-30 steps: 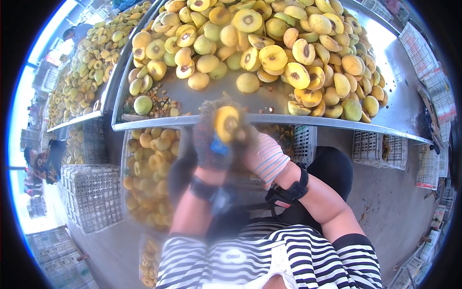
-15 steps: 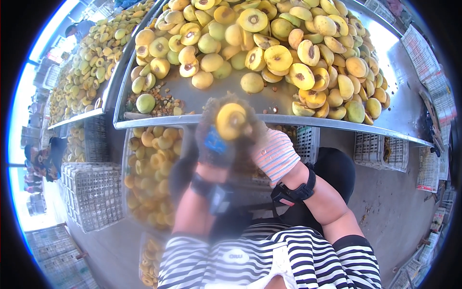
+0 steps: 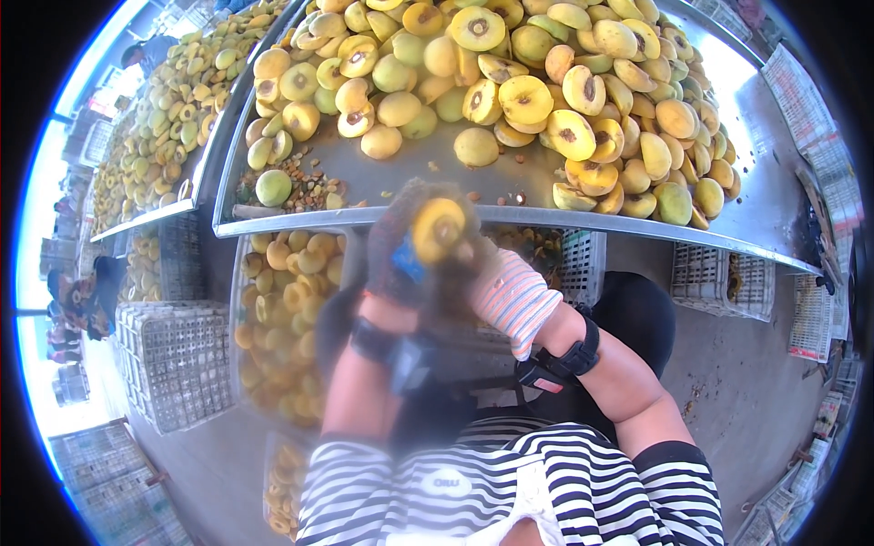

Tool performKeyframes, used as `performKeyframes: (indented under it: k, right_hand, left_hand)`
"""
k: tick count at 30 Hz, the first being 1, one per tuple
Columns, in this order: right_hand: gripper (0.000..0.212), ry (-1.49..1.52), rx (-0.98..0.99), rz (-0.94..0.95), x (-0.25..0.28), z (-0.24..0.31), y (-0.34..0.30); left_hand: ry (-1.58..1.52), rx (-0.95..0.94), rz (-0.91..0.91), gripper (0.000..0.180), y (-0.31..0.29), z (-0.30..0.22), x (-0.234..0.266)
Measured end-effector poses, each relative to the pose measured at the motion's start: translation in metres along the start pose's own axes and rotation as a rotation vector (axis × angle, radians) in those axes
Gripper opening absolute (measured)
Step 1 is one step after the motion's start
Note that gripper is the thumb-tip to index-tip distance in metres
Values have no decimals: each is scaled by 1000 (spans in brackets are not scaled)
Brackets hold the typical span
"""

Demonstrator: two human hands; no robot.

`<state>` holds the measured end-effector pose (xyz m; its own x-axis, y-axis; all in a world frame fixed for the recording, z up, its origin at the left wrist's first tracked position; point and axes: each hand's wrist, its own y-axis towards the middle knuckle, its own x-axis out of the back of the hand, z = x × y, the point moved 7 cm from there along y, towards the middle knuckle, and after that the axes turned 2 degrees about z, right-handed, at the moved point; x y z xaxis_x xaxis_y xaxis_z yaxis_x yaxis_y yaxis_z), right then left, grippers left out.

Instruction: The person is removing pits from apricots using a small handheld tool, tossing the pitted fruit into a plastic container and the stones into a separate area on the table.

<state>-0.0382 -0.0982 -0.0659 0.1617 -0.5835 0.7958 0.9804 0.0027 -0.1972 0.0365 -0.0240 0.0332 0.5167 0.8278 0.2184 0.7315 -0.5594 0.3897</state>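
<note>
My left hand, in a dark, dirty work glove with a blue patch, is closed around a halved yellow peach. The cut face points up and shows a darker round middle. My right hand wears a striped glove with a soiled front. Its blurred fingers are bent in against the right side of the peach half; whatever they grip is hidden. Both hands are together at the near edge of a metal table. Beyond them lies a big heap of halved and whole peaches.
Below the table on the left stands a crate of peach halves. Grey plastic crates are stacked farther left, and a white crate sits under the table's right side. Loose pits lie by the table's left corner. Another peach-covered table is at far left.
The peach half has tilted slightly in my left hand. My right hand has shifted a little to the left and toward me. The heap looks the same.
</note>
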Motion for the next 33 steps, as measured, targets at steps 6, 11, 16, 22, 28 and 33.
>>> performKeyframes:
  k: [6,11,16,22,28,33]
  right_hand:
    - [33,34,-28,-36,6,5,-3]
    - [29,57,-25,-75,-1,8,1]
    - [25,91,-32,-114,-9,5,2]
    - [18,-45,119,-457,-9,7,-5]
    - [20,268,216,-906,55,21,-33]
    - [22,565,197,-626,90,64,-52]
  left_hand:
    - [-701,207,-31,21,-4,17,-13]
    - [-156,28,-128,21,-7,10,-5]
    - [300,-156,-80,25,-3,-5,-5]
    - [-16,33,-80,28,-1,22,-8]
    - [-191,63,54,35,7,-4,-26]
    - [218,-320,38,29,-3,-28,-16]
